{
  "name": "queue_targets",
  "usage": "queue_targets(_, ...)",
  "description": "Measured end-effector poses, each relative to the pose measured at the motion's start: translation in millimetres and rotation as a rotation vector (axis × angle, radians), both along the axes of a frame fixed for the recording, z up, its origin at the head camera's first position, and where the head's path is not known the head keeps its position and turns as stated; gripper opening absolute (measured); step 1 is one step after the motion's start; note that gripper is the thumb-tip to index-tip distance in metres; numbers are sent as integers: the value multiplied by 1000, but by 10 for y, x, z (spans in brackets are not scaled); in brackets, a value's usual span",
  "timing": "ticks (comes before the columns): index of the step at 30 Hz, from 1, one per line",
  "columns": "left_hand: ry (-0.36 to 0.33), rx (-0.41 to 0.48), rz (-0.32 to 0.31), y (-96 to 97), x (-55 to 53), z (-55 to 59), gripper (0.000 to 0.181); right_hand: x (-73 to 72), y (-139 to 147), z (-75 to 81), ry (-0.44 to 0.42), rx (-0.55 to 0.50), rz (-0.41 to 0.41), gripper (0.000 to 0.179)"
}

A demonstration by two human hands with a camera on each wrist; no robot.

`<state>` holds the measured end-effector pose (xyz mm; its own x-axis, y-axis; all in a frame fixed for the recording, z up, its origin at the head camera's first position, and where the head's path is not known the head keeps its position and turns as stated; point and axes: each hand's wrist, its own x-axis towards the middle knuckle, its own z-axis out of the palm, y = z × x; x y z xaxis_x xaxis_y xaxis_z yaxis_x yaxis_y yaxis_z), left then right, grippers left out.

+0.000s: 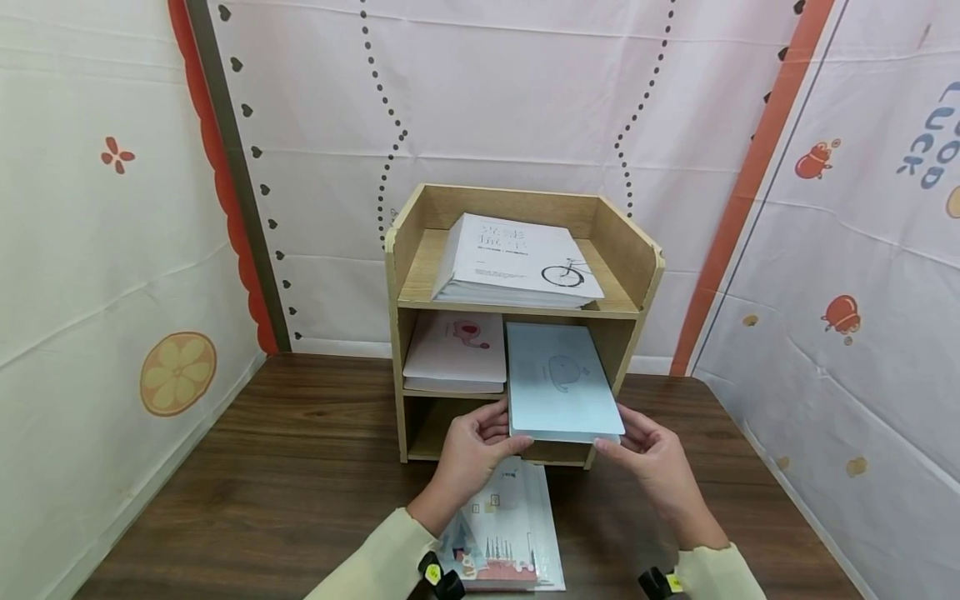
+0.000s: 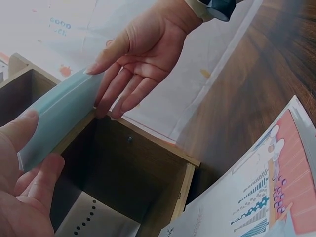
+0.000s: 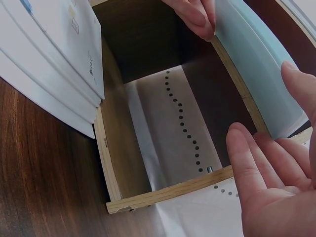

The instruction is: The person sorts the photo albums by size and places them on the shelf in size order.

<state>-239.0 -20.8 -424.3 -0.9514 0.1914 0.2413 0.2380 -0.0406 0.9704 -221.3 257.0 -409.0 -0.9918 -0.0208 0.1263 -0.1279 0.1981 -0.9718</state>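
Note:
A small stack of light blue notebooks (image 1: 561, 375), with a whale-like drawing on the top cover, juts out of the right middle compartment of a wooden desk shelf (image 1: 396, 333). My left hand (image 1: 471, 454) holds its near left corner, thumb on the front edge and fingers at the side. At the near right corner my right hand (image 1: 663, 471) grips it the same way, thumb near the top edge. Both wrist views show the blue spines (image 2: 64, 116) between the two hands, over the open lower compartment (image 3: 163, 118).
Pink notebooks (image 1: 456, 350) fill the left middle compartment, and a stack of white books (image 1: 517, 260) lies on the top shelf. Illustrated books (image 1: 498, 533) lie on the dark wooden table (image 1: 315, 467) before the shelf. Printed cloth (image 1: 510, 100) hangs behind and at both sides.

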Motion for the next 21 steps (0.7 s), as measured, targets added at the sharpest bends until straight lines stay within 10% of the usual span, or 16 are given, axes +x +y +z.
queue_targets(21, 17, 41, 55, 37, -45, -9, 57, -12, -25, -1, -32, 64, -77, 74)
